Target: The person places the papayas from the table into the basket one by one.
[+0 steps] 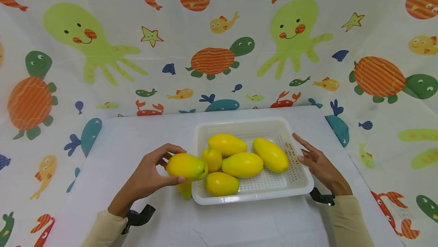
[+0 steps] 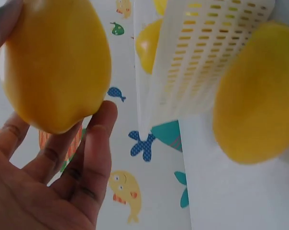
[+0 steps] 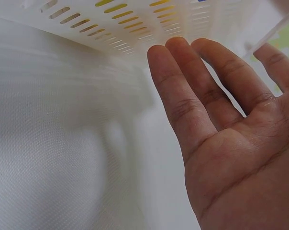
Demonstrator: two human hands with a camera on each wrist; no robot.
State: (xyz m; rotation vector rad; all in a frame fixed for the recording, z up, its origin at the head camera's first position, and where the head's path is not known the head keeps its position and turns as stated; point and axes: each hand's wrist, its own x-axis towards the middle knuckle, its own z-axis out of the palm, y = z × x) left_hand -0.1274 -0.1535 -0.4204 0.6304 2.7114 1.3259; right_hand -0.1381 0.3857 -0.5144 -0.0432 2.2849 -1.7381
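Observation:
My left hand (image 1: pixel 147 172) holds a yellow papaya (image 1: pixel 186 166) with a greenish end, thumb on its near side and fingers behind it. The papaya overlaps the left rim of a white perforated plastic basket (image 1: pixel 253 198). Beneath it, another papaya (image 1: pixel 185 190) lies on the table just outside the basket, partly hidden; this papaya (image 2: pixel 259 96) shows large in the left wrist view. Several papayas (image 1: pixel 243 164) lie inside the basket. At the basket's right side is my right hand (image 1: pixel 321 167), its fingers (image 3: pixel 175 91) extended against the outer wall and holding no fruit.
The basket stands on a table with a white cover (image 1: pixel 154 133). Behind and beside the table hangs a white cloth (image 1: pixel 239 22) printed with sea animals. Dark straps circle both wrists, including the left strap (image 1: pixel 140 216).

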